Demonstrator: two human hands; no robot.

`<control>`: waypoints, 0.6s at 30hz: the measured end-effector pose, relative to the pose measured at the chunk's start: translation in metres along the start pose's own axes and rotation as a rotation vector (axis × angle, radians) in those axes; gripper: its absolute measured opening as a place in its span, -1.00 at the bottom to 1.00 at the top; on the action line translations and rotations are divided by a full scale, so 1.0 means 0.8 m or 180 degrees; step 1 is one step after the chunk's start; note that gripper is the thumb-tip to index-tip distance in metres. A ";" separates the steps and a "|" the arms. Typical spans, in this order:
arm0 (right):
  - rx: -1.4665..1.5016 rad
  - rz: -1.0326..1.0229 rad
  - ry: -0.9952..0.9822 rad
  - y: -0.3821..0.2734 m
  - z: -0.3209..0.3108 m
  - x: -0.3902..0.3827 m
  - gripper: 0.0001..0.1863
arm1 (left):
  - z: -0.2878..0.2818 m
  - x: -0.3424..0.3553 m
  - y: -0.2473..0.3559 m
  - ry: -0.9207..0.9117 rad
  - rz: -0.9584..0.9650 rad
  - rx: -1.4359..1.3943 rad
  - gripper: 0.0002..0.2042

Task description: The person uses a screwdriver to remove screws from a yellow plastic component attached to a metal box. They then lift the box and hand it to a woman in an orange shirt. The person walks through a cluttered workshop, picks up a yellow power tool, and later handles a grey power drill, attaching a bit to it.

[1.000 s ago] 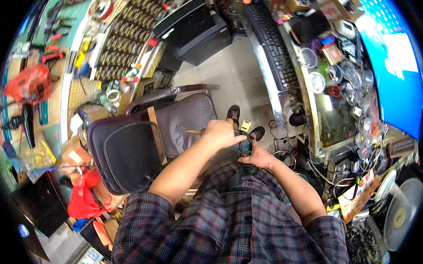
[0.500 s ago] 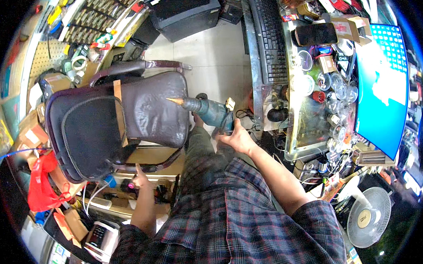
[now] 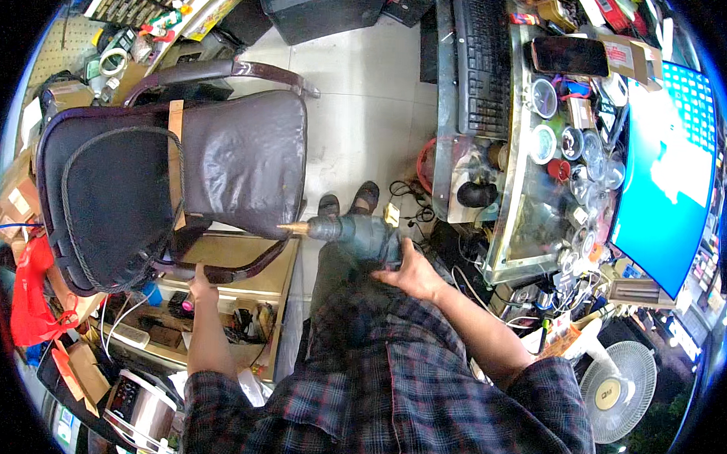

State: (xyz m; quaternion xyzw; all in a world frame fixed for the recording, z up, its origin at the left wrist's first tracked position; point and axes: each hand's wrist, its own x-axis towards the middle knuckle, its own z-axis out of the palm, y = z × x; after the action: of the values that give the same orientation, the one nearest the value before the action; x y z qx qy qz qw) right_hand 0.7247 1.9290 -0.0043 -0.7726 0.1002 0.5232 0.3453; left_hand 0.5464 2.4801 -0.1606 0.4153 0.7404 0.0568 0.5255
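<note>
My right hand grips a dark green power drill by its rear end. The drill lies level in front of my legs, and its gold cone-shaped bit points left, over the near right corner of the seat as seen from above. My left hand is closed on the near armrest of an office chair; its fingertips are partly hidden. The chair has a dark brown seat and a black backrest, with a wooden strip between them.
Right of me, a glass-topped desk carries a phone, clear round containers and a lit monitor; a keyboard sits along its edge. Cables lie on the floor. An open drawer of tools, a red bag and a fan are near.
The chair now sits further left in view, and my left hand has come onto its armrest. The drill appears lower and closer to my body, still in my right hand. Both shoes now show.
</note>
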 end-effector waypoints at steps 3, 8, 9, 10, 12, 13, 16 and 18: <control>0.0189 0.0042 -0.0041 0.018 0.020 -0.008 0.12 | 0.023 -0.054 -0.007 0.0180 0.0232 0.0875 -0.47; 0.0403 -0.0178 0.0074 0.018 0.025 -0.005 0.09 | 0.143 -0.158 -0.063 0.0179 0.0267 -0.0122 -0.47; 0.0202 -0.0209 0.0225 0.003 0.020 -0.011 0.04 | 0.165 -0.187 -0.073 -0.0102 0.0485 -0.0461 -0.53; 0.0239 -0.0208 0.0190 -0.010 0.013 -0.016 0.04 | 0.182 -0.201 -0.089 -0.0341 0.0847 -0.0672 -0.56; 0.0322 -0.0160 0.0134 -0.026 -0.003 -0.022 0.03 | 0.219 -0.245 -0.112 -0.0628 0.1007 -0.1055 -0.54; 0.0265 -0.0195 0.0237 -0.025 -0.006 -0.027 0.00 | 0.226 -0.249 -0.138 -0.0629 0.1032 -0.1091 -0.46; 0.0540 -0.0428 0.0365 -0.010 -0.014 -0.038 -0.08 | 0.256 -0.343 -0.147 -0.0797 0.0789 -0.0999 -0.41; 0.0661 -0.0553 0.0442 -0.004 -0.018 -0.046 -0.01 | 0.261 -0.358 -0.162 -0.0906 0.0604 -0.0643 -0.41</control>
State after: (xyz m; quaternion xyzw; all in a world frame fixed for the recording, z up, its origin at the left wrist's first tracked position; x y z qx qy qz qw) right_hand 0.7208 1.9146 0.0326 -0.7729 0.1101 0.4235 0.4596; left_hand 0.6764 2.1296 -0.1108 0.4322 0.6067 0.1208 0.6561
